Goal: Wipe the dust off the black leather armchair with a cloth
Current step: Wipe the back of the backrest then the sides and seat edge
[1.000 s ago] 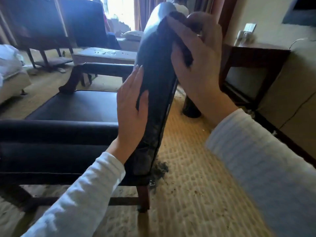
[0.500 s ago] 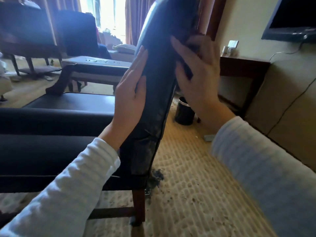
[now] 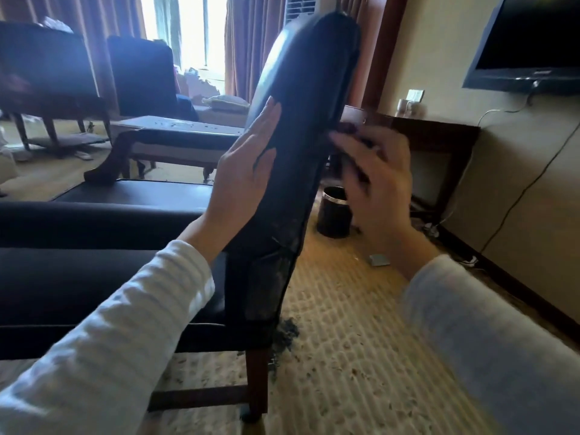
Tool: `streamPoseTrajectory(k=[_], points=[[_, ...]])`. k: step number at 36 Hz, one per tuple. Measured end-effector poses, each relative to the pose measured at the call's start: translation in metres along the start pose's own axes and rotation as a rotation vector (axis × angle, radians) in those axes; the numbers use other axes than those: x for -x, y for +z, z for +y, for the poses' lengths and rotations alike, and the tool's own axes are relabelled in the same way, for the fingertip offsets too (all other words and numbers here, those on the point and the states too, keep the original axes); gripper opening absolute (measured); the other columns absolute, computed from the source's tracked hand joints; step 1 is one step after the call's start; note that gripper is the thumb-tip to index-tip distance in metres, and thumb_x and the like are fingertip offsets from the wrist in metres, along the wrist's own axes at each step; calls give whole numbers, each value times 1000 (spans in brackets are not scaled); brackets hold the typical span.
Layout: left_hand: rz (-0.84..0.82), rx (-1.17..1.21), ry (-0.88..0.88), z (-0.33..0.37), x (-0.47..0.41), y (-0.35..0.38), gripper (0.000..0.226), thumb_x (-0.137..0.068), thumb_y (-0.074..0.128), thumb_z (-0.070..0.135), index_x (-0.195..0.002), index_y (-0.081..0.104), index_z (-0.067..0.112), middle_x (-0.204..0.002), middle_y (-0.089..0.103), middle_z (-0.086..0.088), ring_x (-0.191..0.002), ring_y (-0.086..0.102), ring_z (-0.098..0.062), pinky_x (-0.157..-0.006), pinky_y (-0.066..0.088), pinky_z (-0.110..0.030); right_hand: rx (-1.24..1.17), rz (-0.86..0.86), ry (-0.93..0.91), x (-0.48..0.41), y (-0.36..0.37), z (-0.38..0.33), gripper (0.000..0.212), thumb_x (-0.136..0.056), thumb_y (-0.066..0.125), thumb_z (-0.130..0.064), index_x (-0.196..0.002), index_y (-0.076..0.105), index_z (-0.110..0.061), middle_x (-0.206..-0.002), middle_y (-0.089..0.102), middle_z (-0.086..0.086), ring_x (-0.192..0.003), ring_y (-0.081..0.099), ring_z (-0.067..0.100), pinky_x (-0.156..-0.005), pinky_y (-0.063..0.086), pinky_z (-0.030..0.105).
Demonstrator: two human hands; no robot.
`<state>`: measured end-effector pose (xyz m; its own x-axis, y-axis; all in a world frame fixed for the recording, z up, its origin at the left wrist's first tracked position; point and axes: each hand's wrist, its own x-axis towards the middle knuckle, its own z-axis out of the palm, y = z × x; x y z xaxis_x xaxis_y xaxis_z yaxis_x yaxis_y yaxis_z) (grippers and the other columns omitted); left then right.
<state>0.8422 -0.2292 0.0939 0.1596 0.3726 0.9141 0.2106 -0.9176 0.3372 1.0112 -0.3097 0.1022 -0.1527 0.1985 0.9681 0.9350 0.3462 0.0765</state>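
The black leather armchair (image 3: 301, 98) stands side-on in front of me, its tall backrest rising through the middle of the view and its seat to the left. My left hand (image 3: 248, 171) lies flat with fingers together against the front face of the backrest. My right hand (image 3: 376, 183), blurred by motion, is at the back side of the backrest at mid height. A dark cloth (image 3: 356, 142) shows under its fingers, mostly hidden. Grey dust streaks mark the lower edge of the backrest.
A black waste bin (image 3: 334, 211) stands on the carpet behind the chair. A dark wooden desk (image 3: 439, 133) and wall-mounted TV (image 3: 533, 42) are at the right. Two other dark chairs (image 3: 141, 76) and a low table (image 3: 175, 127) sit at the back left. Dust clumps lie by the chair leg (image 3: 257, 381).
My right hand has slid down the back of the backrest from near its top to mid height. My left hand stays flat on the front. My head has tilted up.
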Motion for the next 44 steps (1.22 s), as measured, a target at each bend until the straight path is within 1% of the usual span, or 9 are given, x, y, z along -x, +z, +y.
streamPoseTrajectory(k=[4,8,17,21,28,33,36,41,44], points=[[-5,17,3,0,0,1,49,-92,44,-5,-141,37,-2,-147,35,-10,-137,32,-14,-115,27,-27,83,206,31,-82,7,10,26,-89,56,-11,-111,69,-12,-108,63,15,-102,45,15,-88,31,4],[11,35,23,-5,-1,4,48,-92,43,-6,-140,38,-5,-145,34,-6,-136,31,-8,-114,26,-21,97,248,6,-92,28,16,22,-89,59,-13,-107,71,-14,-105,66,9,-102,45,8,-84,39,10],[-25,42,23,-9,-2,2,48,-94,39,-5,-141,38,-1,-149,36,-15,-139,31,-14,-116,22,-22,58,22,-150,19,48,-10,29,-88,56,-3,-113,70,-6,-108,56,9,-97,45,23,-86,41,33],[-33,20,20,-9,-2,2,47,-95,38,-2,-142,36,-1,-149,35,-16,-140,29,-18,-114,20,-16,64,-240,-245,100,59,-25,32,-88,56,-4,-117,68,-9,-112,43,3,-98,43,23,-85,45,35],[-57,-43,62,-8,-1,0,47,-96,37,-1,-142,35,-3,-150,34,-18,-141,30,-25,-117,23,-29,-37,-329,-205,112,52,-29,30,-88,54,-3,-113,70,-8,-110,44,2,-94,46,26,-82,47,35],[-64,-43,41,-7,0,-3,47,-95,37,-2,-142,35,-3,-149,36,-18,-139,31,-22,-117,22,-23,1,-35,-32,38,16,-12,30,-87,56,0,-111,70,-7,-112,53,7,-100,44,22,-95,27,13],[-77,0,40,-3,-1,-6,47,-93,37,-2,-140,36,-6,-146,38,-21,-135,36,-24,-115,27,-25,53,81,25,-14,12,-5,29,-89,54,-7,-113,69,-10,-112,61,17,-105,40,18,-94,25,9],[-129,83,36,-3,-5,-13,49,-92,35,8,-136,35,-14,-144,34,-30,-133,32,-23,-111,25,-13,72,72,-108,-17,46,-12,27,-83,55,-6,-104,71,-9,-113,57,9,-101,42,21,-92,32,20],[-142,-3,19,-7,-7,-13,47,-96,33,8,-142,35,-4,-149,34,-20,-140,31,-23,-113,22,-14,90,-25,-309,41,77,-31,19,-90,56,-11,-96,74,-15,-115,44,-2,-100,45,25,-81,38,36]])
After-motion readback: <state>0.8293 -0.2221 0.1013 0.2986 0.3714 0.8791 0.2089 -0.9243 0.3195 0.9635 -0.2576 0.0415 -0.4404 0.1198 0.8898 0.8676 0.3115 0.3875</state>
